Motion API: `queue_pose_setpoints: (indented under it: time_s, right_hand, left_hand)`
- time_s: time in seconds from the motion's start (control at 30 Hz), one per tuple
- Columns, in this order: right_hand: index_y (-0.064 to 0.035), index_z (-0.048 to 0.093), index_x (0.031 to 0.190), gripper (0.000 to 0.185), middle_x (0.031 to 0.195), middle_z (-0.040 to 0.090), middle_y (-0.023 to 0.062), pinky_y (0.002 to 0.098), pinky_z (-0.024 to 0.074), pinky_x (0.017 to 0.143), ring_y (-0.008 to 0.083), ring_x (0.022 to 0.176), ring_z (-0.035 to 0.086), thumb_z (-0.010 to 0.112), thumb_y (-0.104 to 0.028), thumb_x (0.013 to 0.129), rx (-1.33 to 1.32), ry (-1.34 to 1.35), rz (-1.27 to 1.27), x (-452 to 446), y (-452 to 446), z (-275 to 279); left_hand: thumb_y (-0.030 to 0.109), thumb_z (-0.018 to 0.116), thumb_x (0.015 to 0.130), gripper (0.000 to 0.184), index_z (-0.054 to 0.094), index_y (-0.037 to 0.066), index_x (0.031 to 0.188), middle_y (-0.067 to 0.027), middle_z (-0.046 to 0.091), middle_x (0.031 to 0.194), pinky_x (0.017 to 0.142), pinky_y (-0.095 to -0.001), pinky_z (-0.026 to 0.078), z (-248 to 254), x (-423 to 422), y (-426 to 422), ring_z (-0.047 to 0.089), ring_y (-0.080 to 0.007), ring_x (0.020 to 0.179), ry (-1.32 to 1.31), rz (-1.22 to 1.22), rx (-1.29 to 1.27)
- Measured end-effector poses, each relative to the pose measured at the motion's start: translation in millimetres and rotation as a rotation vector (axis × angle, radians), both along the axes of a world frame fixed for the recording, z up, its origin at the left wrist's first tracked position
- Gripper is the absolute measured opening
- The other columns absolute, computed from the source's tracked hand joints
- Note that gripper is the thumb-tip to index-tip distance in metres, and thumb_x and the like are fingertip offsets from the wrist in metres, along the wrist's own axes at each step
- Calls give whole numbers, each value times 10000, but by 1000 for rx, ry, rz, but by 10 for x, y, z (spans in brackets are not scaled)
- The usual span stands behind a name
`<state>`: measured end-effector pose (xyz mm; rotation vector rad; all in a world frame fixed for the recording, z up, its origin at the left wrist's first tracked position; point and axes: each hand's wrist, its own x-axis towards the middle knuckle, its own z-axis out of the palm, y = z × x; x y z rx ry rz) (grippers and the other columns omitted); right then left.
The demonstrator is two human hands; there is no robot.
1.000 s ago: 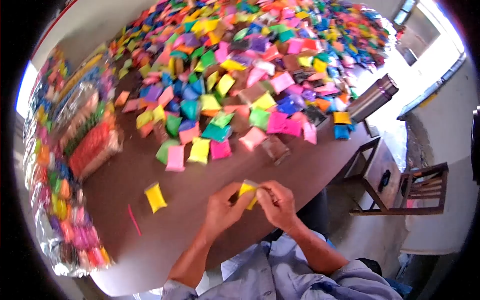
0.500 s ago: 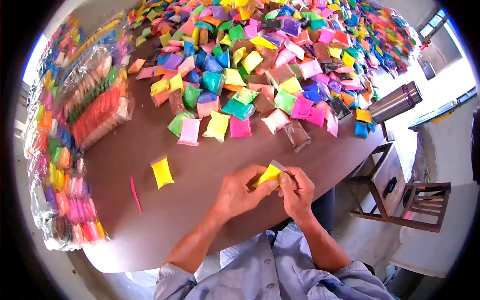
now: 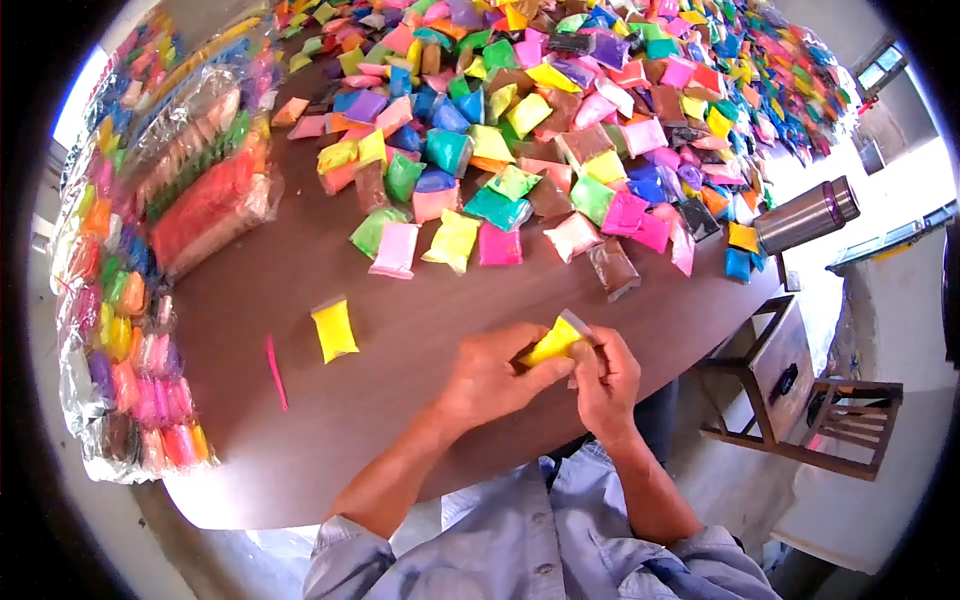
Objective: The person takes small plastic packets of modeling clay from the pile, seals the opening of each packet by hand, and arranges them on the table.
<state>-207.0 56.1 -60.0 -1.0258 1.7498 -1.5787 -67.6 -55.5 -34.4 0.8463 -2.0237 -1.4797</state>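
Observation:
Above the front edge of the table, both hands grip one small yellow packet [image 3: 553,343] in a clear plastic sleeve. My left hand [image 3: 490,375] is closed round its left side, thumb along the lower edge. My right hand [image 3: 606,380] pinches the packet's right side, below a clear flap that points up. Farther left on the table lies a second yellow packet [image 3: 335,330], flat and touched by neither hand. Beside it is a thin pink stick-like tool [image 3: 276,373].
A large heap of coloured packets [image 3: 510,150] covers the table's far side. Clear bags of bundled packets [image 3: 205,220] line the left edge. A steel flask [image 3: 808,215] lies on its side at the right. Wooden stools [image 3: 770,380] stand on the floor beyond the table [image 3: 420,320].
The whole view has shifted slightly, so things on the table appear a little to the right. Both hands keep hold of the yellow packet, now tilted a little differently.

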Motion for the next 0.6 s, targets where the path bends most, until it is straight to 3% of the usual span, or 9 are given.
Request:
queue_pose_setpoints:
  time_s: [0.1,0.4,0.5,0.6]
  right_hand:
    - [0,625,1138,166,834,624,-7,182,448,579,15,652,538,613,-113,1017,-2,-93,-63,25,-10,68]
    - [2,620,1143,183,838,620,-4,181,440,563,15,632,527,607,-137,1023,3,-16,-15,11,-24,37]
    - [-1,622,1137,183,831,610,-7,179,436,559,13,631,522,617,-141,1020,-11,-62,-31,13,-21,39]
    - [-2,627,1123,176,828,605,-10,178,432,553,11,629,515,628,-141,1015,-5,-90,-37,8,-12,20]
  left_hand:
    - [180,789,886,265,724,21,1089,-81,673,807,618,-297,498,-37,-10,7,594,-111,688,71,-12,-30]
    - [193,802,864,245,707,7,994,-114,687,816,636,-333,523,-103,32,-32,645,-189,686,-11,-21,-33]
    - [218,808,867,297,699,20,1060,-132,719,852,652,-372,558,4,19,-16,704,-266,720,17,-41,-54]
    - [209,826,850,325,695,22,1081,-132,725,886,672,-370,566,15,6,-7,714,-262,745,56,-40,-136]
